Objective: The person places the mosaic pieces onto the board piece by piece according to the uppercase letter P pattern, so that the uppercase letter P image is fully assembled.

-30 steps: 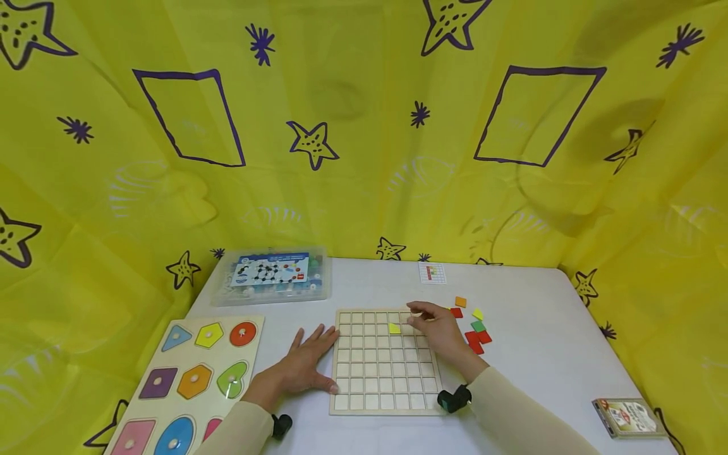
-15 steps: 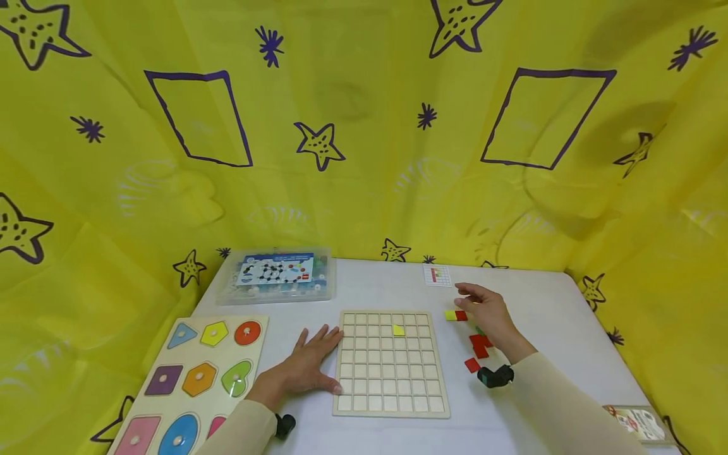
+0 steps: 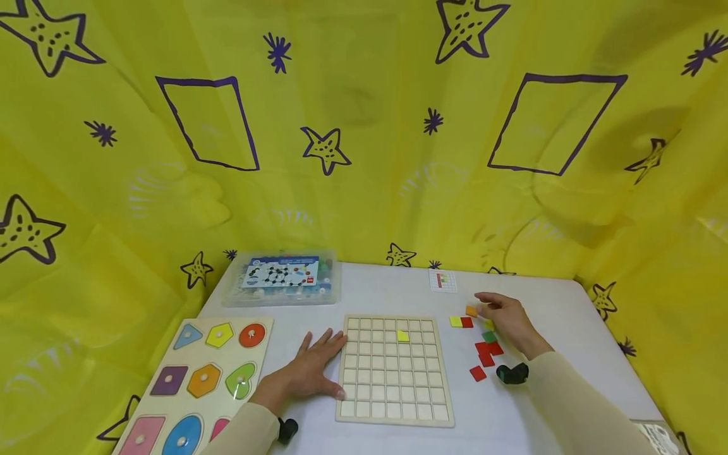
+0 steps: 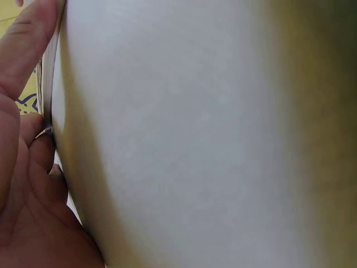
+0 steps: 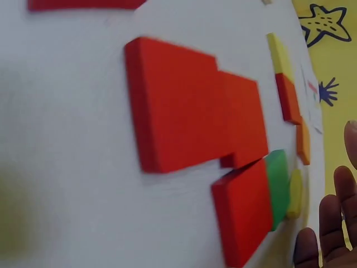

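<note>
A light wooden grid board point(image 3: 392, 379) lies in the middle of the table, with one yellow square tile point(image 3: 403, 336) in an upper cell. My left hand point(image 3: 311, 368) rests along the board's left side, fingers spread and thumb at its edge. The left wrist view has that hand's fingers point(image 4: 25, 44) by the board's edge. To the right of the board, my right hand point(image 3: 509, 319) hovers over loose tiles, its thumb side close to an orange tile point(image 3: 471, 311). In the right wrist view, its loosely extended fingers point(image 5: 332, 223) hold nothing visible. Several red tiles point(image 5: 178, 106) and a green tile point(image 5: 277, 187) lie nearby.
A wooden puzzle board point(image 3: 188, 354) with knobbed shapes occupies the left of the table. Behind it stands a clear plastic box point(image 3: 281, 278). A small patterned card point(image 3: 443, 280) lies at the back, and part of a flat box point(image 3: 654, 437) shows at front right.
My right hand has moved from the board's upper right over to the loose tiles. The left hand stays at the board's edge. The head view has shifted slightly.
</note>
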`<state>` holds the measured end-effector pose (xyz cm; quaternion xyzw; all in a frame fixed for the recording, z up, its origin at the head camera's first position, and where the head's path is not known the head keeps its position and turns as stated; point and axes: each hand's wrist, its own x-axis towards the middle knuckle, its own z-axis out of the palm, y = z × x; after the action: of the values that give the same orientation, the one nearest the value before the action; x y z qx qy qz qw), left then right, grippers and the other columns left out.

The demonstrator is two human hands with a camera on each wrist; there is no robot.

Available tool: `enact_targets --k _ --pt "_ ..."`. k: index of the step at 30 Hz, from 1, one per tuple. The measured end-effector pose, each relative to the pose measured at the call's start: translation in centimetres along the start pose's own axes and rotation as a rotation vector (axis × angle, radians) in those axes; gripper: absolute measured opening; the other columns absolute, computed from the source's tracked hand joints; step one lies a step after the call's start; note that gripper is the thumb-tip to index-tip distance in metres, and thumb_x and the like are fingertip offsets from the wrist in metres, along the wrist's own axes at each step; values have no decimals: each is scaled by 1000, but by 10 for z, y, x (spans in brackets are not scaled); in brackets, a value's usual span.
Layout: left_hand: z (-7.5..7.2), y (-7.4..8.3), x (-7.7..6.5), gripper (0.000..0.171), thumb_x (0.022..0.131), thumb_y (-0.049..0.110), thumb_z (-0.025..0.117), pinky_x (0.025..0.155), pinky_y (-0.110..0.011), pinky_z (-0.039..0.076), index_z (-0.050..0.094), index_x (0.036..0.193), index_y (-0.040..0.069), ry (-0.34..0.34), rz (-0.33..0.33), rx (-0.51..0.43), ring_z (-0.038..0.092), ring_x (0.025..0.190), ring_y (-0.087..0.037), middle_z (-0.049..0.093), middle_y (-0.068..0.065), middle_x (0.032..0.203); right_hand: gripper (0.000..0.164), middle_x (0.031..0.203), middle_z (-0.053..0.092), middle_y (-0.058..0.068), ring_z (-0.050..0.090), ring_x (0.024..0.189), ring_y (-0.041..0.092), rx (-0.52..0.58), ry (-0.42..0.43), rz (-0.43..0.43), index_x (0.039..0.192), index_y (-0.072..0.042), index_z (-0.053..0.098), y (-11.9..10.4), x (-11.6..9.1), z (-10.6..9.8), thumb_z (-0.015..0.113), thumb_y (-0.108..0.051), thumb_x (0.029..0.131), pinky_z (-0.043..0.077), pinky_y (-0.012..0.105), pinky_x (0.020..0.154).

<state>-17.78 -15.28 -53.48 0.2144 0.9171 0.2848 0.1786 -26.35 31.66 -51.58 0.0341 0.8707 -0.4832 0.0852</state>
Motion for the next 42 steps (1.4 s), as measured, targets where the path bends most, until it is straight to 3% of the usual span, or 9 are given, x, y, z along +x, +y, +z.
enact_targets --k 4,13,16,20,25,42 --pt "1 0 0 118 73 52 92 131 -62 -7 32 167 11 -1 -1 15 12 165 -36 27 -9 175 50 148 52 24 49 123 36 -10 -22 30 152 -5 56 6 0 3 63 -23 106 47 30 93" --pt "2 -1 -2 118 73 51 92 131 -63 -6 32 167 11 1 0 13 12 164 -37 28 -9 175 52 129 59 20 54 115 33 -59 -47 67 150 -8 58 14 5 6 69 -26 102 49 31 87" --pt "2 -1 -2 118 72 50 93 131 -63 -6 32 166 11 2 -3 8 12 164 -36 28 -9 174 51 139 55 25 52 120 38 -61 -46 54 148 -7 60 16 8 7 70 -24 102 52 42 97" --pt "2 -1 -1 118 72 50 93 131 -63 -6 33 166 11 2 -4 4 13 164 -36 29 -8 174 49 153 45 30 47 128 44 -65 -36 43 146 -4 61 18 10 9 69 -21 101 46 57 111" --pt "0 0 0 118 73 50 93 131 -63 -6 32 166 11 0 1 2 12 164 -36 28 -9 175 44 152 44 32 44 133 48 -98 -11 23 141 -1 63 18 13 9 69 -16 101 39 65 117" --pt "0 0 1 119 73 51 92 131 -62 -7 32 167 11 3 1 7 12 165 -35 27 -8 175 35 143 50 32 47 130 50 -132 22 5 133 4 67 14 10 12 67 -9 101 43 65 115"
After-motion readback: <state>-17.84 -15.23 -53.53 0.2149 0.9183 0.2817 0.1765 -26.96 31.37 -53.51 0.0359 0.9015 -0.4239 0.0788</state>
